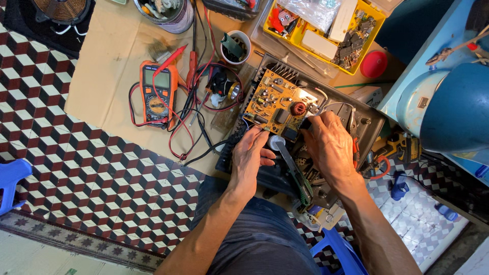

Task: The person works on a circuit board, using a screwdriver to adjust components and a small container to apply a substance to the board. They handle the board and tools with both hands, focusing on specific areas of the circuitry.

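1. Two hands work on an opened black casing (367, 125) lying on the floor, at the right edge of the brown sheet (109, 66).
2. Left hand (249, 155): fingers curled, tips pressing the near edge of the yellow board (272, 102), which sits tilted in the casing.
3. Right hand (328, 145): fingertips pinched together at the board's right corner by the copper coil (298, 108); what they pinch, cannot tell.
4. Step looks like freeing or seating the board; next move needs steady hold and care with attached wires.
5. Multimeter (158, 94) with red and black leads lies left of the board; yellow parts tray (326, 30) beyond it.
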